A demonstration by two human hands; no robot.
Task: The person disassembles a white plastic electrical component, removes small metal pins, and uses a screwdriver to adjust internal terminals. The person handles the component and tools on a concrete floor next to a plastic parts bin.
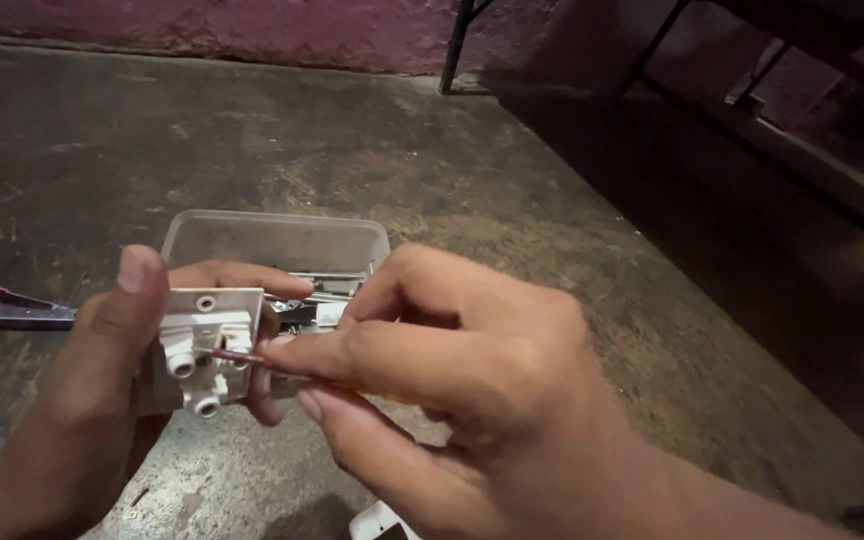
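- The left hand (102, 360) has its fingers wrapped round a white socket part (202, 350), thumb up over the top edge, back side with the round terminal posts facing up. It's held in the air over the concrete floor (512, 200), right in front of the clear plastic tub (272, 240).
- The right hand (452, 380) has its fingers pinched narrow on a thin red-tipped tool (237, 356), looks like a small screwdriver or a wire end, with the tip touching the part between the posts.
- My guess at what could go wrong: the tip is tiny and the part is only braced by one hand, so if it skids off it could jab the left fingers curled right beside it.
- A small screw, if one's loose in there, could drop onto that dark speckled floor and be a pain to find.
- Pushing too hard at an angle could chew up the terminal or crack the plastic.
- Hard to see: the right hand covers most of the tool's shaft and handle, so I can't say for sure what it is.
- The tub's contents are half hidden behind the fingers, just some metal bits showing.
- A red-handled tool (7, 312) lies on the floor at far left, partly behind the left hand, maybe pliers.
- A white thing (377, 522) at the bottom edge is cut off, can't tell what it is.
- Lighting is dim, so whatever sits in the terminals is a blur.
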